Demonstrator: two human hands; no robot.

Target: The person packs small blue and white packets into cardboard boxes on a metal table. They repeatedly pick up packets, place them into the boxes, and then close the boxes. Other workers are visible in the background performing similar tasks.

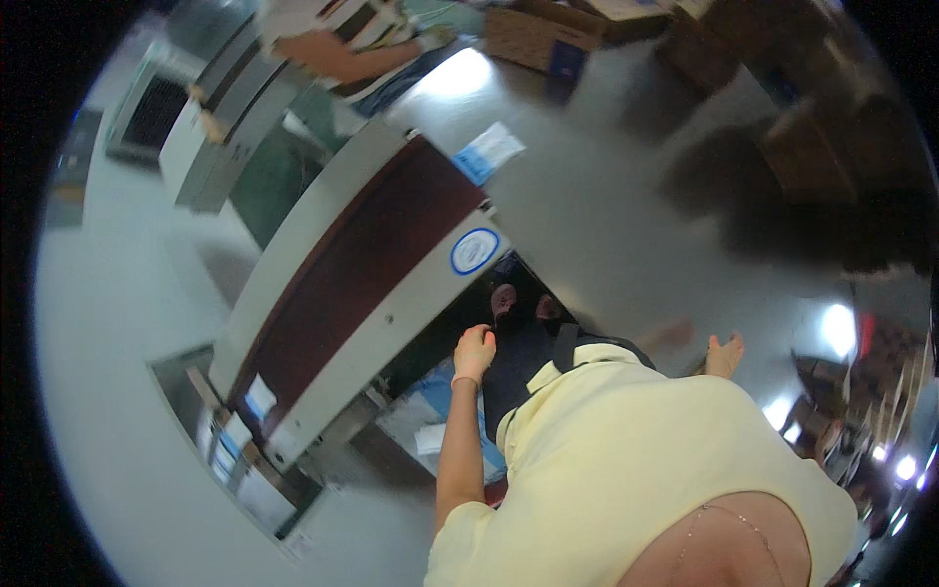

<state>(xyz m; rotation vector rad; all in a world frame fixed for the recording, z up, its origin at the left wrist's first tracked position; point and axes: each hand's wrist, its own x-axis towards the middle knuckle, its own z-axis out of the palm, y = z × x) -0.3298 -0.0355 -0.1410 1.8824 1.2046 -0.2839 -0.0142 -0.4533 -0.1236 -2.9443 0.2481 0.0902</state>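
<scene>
Hands well apart: your left hand [476, 350] has its fingers loosely curled, and you cannot tell whether anything is inside them; your right hand [725, 354] has its fingers spread, with nothing showing in it.

Nearest your left hand is the bench [352, 264], slanting from your lower left to a corner just ahead of your shoes [504, 299]. It has a dark red strip between pale edges, and the near edge bears a round, blue-rimmed sticker [475, 251]. One packet [260, 398] lies toward its left end; a blue-and-white bag [489, 154] sits at its far end. Grey, shiny floor [597, 210] spreads to your right. Beyond the bench, at upper left, you have a grey machine [223, 137] and another person's arm [342, 59].

Beside your left forearm lies blue plastic [428, 401] with white pieces on it. Past the bench's left end, a bin [178, 368] holds packets and a white box [262, 501]. Farther off stand cartons [533, 39], their contents hidden; more at upper right are blurred.

Your left arm hangs down beside the bench, a thin band [466, 380] at its wrist. Your right hand sits out over the floor, its arm mostly hidden by your yellow top [636, 440].
</scene>
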